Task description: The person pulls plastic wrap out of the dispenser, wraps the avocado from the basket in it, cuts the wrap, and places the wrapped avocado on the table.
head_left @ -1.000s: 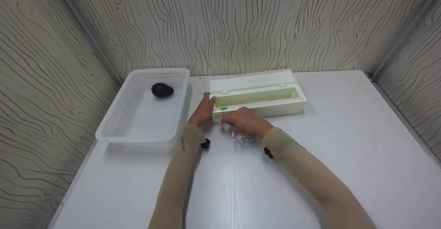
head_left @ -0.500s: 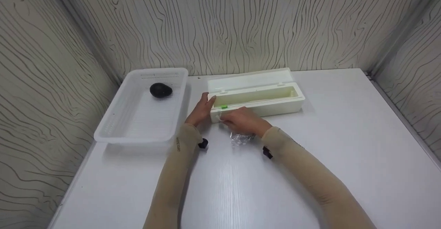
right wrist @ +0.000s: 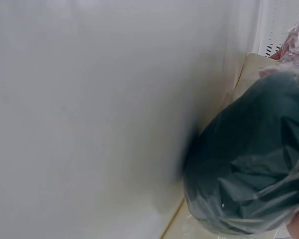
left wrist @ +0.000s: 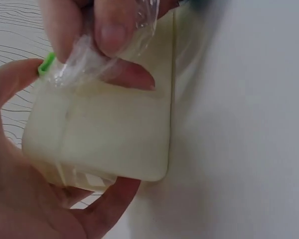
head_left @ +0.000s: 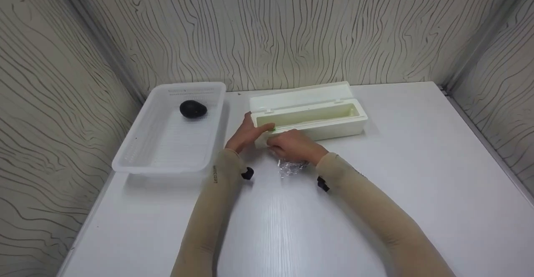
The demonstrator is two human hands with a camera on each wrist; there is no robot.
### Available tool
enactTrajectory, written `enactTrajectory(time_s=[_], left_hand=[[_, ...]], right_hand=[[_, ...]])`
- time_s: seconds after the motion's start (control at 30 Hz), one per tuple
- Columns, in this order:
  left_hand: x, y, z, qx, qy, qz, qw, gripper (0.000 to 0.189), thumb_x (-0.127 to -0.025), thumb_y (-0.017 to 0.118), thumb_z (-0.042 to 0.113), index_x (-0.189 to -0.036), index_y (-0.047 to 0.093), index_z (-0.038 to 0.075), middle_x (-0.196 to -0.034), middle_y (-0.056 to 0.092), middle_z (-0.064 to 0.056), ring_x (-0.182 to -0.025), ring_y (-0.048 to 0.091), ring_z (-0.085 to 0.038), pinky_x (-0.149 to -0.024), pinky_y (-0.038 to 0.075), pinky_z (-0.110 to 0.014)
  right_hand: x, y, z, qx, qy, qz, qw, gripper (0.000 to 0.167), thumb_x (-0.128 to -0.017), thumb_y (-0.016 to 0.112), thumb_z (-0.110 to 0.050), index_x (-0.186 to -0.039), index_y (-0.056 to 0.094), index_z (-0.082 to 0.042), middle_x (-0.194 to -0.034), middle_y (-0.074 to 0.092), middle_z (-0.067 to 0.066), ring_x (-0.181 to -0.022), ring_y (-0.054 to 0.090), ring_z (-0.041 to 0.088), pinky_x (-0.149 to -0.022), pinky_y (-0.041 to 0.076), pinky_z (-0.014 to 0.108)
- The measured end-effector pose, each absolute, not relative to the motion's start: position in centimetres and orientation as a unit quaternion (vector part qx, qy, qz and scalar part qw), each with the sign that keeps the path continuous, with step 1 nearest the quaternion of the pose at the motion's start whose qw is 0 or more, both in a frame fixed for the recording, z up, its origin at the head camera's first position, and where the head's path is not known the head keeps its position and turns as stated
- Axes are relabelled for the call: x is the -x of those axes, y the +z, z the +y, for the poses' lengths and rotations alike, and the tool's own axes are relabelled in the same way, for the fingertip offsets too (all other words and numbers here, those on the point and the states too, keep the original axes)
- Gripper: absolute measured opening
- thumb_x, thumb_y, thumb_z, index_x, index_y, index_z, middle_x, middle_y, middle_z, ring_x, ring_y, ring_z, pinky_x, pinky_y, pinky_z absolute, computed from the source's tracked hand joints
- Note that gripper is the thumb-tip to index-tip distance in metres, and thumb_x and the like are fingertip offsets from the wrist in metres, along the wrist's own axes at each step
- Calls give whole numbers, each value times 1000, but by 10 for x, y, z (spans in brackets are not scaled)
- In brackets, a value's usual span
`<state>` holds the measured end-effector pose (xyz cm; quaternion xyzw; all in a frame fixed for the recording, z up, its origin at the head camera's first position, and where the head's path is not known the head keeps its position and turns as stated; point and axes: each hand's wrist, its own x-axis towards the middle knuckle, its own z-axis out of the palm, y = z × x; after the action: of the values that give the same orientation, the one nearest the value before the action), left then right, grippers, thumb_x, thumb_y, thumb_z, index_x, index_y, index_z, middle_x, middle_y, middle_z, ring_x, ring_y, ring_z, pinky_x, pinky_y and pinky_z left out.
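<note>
A long cream cling film dispenser [head_left: 333,130] stands with its lid [head_left: 300,95] raised. My left hand [head_left: 245,135] grips its left end, the thumb against the green slide cutter [left wrist: 46,63] and other fingers around the far side and bottom. My right hand [head_left: 297,145] is at the front left corner, pinching bunched cling film [left wrist: 82,64]. In the right wrist view, a dark, avocado-like object [right wrist: 254,159] wrapped in clear film lies close by my right hand. The head view shows only crumpled film [head_left: 290,168] below that hand; the wrapped object is mostly hidden there.
A white slotted plastic basket [head_left: 167,169] stands to the left, with another dark avocado-shaped object [head_left: 193,109] inside. Patterned wall panels [head_left: 292,26] rise behind the white table [head_left: 271,235] and on both sides.
My left thumb has moved right, from the dispenser's end onto the green cutter. My right hand keeps its hold on the film at nearly the same spot.
</note>
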<state>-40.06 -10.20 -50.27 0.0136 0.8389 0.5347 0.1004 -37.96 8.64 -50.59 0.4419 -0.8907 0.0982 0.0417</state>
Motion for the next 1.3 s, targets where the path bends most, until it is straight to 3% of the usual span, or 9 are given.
enactTrajectory(time_s=[0.2,0.43,0.53,0.73,1.07,1.17,1.3], left_hand=[[399,-500,-99,6,515,852,99,99,-75,75,58,-145,21,13,-138,44,-3,-123,45,-18,-109,39,-36],[404,-501,-102,-13,514,851,103,90,-81,67,45,-147,17,10,-134,44,-7,-118,46,-20,-106,40,-36],[408,-503,-107,-27,523,844,117,83,-82,60,38,-147,16,11,-134,43,-6,-119,44,-19,-109,36,-36],[412,-511,-117,-50,530,835,138,77,-88,50,33,-152,11,16,-151,31,-2,-133,32,-18,-122,19,-40],[410,-518,-122,-90,521,838,134,83,-88,46,31,-156,1,18,-160,20,-2,-145,23,-17,-124,11,-41],[412,-521,-123,-95,511,845,126,82,-89,45,32,-156,-1,16,-161,17,-4,-148,20,-18,-125,9,-41],[413,-521,-124,-92,502,852,115,81,-90,43,33,-156,0,14,-163,14,-7,-151,15,-21,-125,8,-42]], right_hand=[[382,-508,86,-447,100,-888,40,16,-98,52,-25,-89,64,-19,-75,63,-5,-65,52,14,-64,49,39],[383,-505,90,-433,118,-894,13,16,-99,53,-27,-89,63,-18,-80,63,-4,-68,54,15,-67,49,38],[384,-504,91,-428,120,-896,5,16,-99,53,-29,-89,62,-19,-83,65,-4,-71,56,16,-70,51,39],[386,-506,93,-422,120,-899,0,17,-100,54,-33,-91,61,-20,-85,65,-4,-72,57,16,-69,51,38],[385,-503,100,-416,141,-898,-4,15,-101,52,-27,-92,58,-16,-79,62,0,-68,53,18,-65,48,38],[386,-504,108,-412,133,-901,-15,14,-100,51,-21,-105,64,-19,-92,69,1,-78,63,19,-73,53,37],[387,-504,121,-392,128,-910,-28,29,-98,53,-16,-122,66,-26,-114,71,-3,-98,68,22,-88,55,40]])
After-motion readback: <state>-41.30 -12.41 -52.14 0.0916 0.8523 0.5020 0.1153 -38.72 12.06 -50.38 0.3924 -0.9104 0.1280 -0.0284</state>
